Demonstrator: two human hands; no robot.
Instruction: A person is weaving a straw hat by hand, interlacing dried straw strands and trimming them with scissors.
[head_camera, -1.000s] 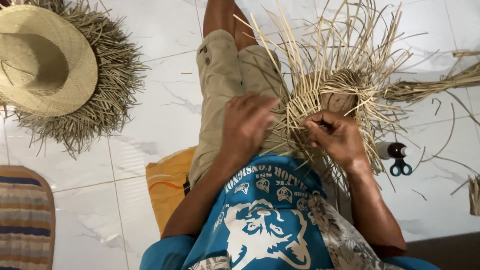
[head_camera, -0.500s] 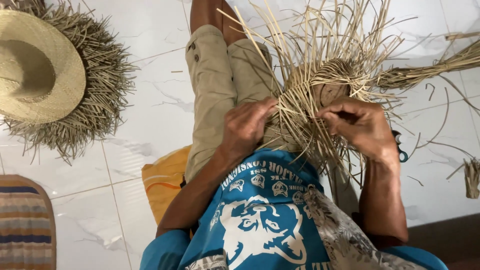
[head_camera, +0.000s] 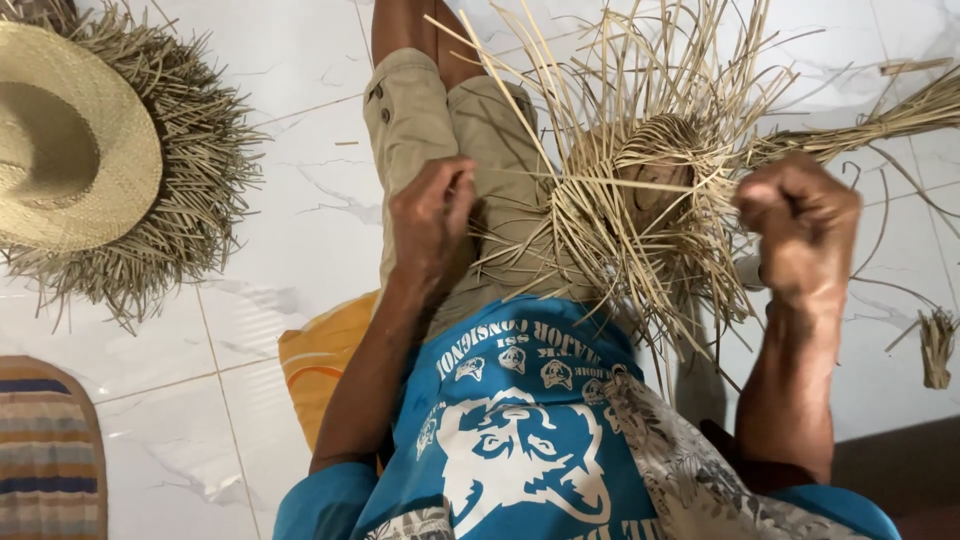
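Note:
A half-woven straw hat (head_camera: 650, 180) rests on my lap, its loose strands sticking out in all directions. My left hand (head_camera: 430, 215) is closed on strands at the hat's left side, pressed against my khaki shorts. My right hand (head_camera: 800, 225) is a fist raised to the right of the hat, pulling a thin straw strand (head_camera: 640, 185) taut across the weave. I sit on an orange cushion (head_camera: 325, 360) on the white tiled floor.
A finished straw hat (head_camera: 85, 150) with a ragged fringe lies at the upper left. A striped mat (head_camera: 45, 450) sits at the lower left. A bundle of straw (head_camera: 880, 125) lies at the upper right, and a small straw scrap (head_camera: 937, 345) at the right edge.
My right hand has drawn away from the weave to the right and up, pulling a strand out tight. My left hand has shifted left, staying on the hat's edge.

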